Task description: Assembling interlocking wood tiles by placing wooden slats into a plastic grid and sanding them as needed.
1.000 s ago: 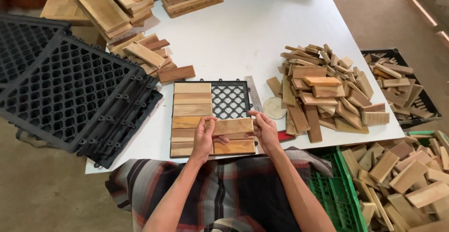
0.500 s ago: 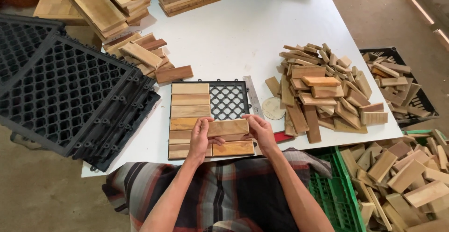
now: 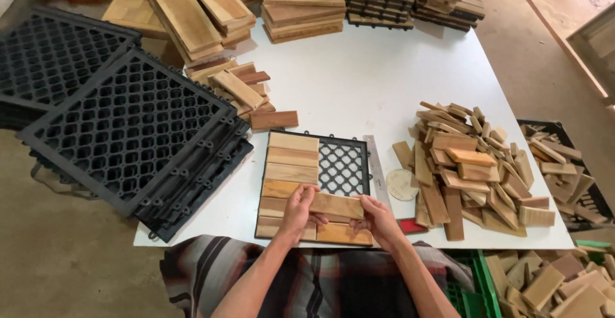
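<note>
Head view looks down on a white tabletop (image 3: 384, 87) where a black plastic grid tile (image 3: 344, 164) lies at the near edge, just in front of the person. Short wooden slats (image 3: 291, 161) cover the left column of that tile, while the far right part of its lattice is bare. Left hand (image 3: 296, 210) and right hand (image 3: 378, 219) hold one wooden slat (image 3: 333, 205) between them, the fingers of each clamped on an end, the slat lying crosswise over the near part of the tile above another slat (image 3: 343, 233) already seated there. By the look of it, this is the fitting step: the held piece seems to be lined up for the right column. Seating it would call for squaring its ends to the tile's frame and pressing it down flat beside its neighbours. Right of the tile lie a metal ruler (image 3: 377, 171) and a loose heap of slats (image 3: 471, 171); left of the tile a stack of empty grid tiles (image 3: 128, 132) overhangs the tabletop's edge.
</note>
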